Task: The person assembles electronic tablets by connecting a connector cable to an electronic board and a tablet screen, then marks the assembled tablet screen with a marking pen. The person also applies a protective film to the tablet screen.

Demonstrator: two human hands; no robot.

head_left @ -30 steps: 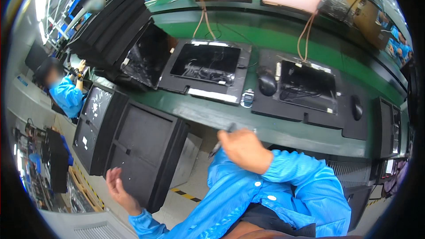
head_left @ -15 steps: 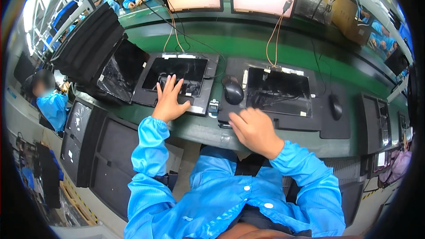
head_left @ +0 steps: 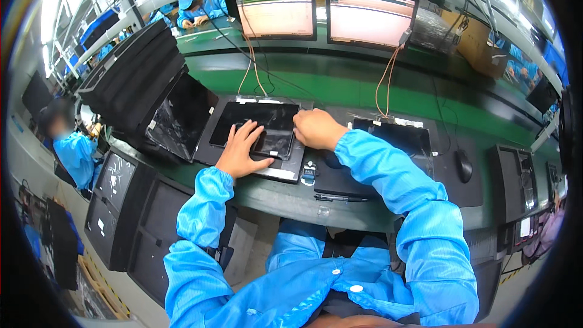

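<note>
A black tablet-like screen panel (head_left: 258, 123) lies on a dark pad at the left of the bench. My left hand (head_left: 242, 152) rests on its lower part, fingers spread over the glass. At the panel's right edge is my right hand (head_left: 317, 129), its fingers pinched together where a thin black cable reached the panel earlier; whatever is between the fingertips is hidden. Under my right forearm, a second black screen panel (head_left: 401, 138) is partly covered. A small dark green device (head_left: 308, 173) lies near the bench edge between the two pads.
Two lit monitors (head_left: 278, 14) stand at the back. Black trays (head_left: 136, 73) are stacked high at the left, with a film-covered panel (head_left: 182, 118) leaning beside them. A black mouse (head_left: 464, 166) sits at the right. A person in blue (head_left: 79, 155) works far left.
My right hand has moved up and left from the bench's front edge to the left panel's right edge. My left hand stays spread on that panel. The view has shifted slightly.
</note>
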